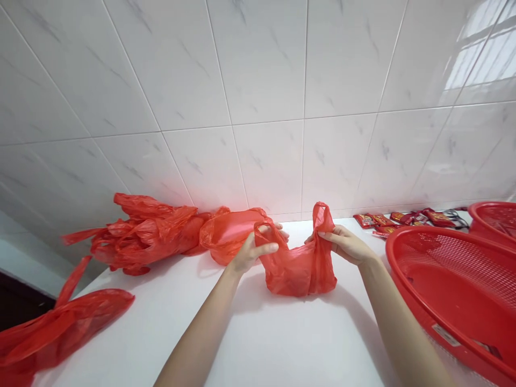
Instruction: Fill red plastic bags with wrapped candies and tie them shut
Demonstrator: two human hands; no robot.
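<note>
"When you held the red bag (291, 273) upright at the white table (290, 344), why that grip?"
"Apparently to spread it: your right hand (347, 244) pinched one handle (322, 217); your left hand (246, 255), half-spread, curved around the other."

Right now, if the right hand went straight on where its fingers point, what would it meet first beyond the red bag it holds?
The right hand would probably meet the left hand, though depth is unclear.
</note>
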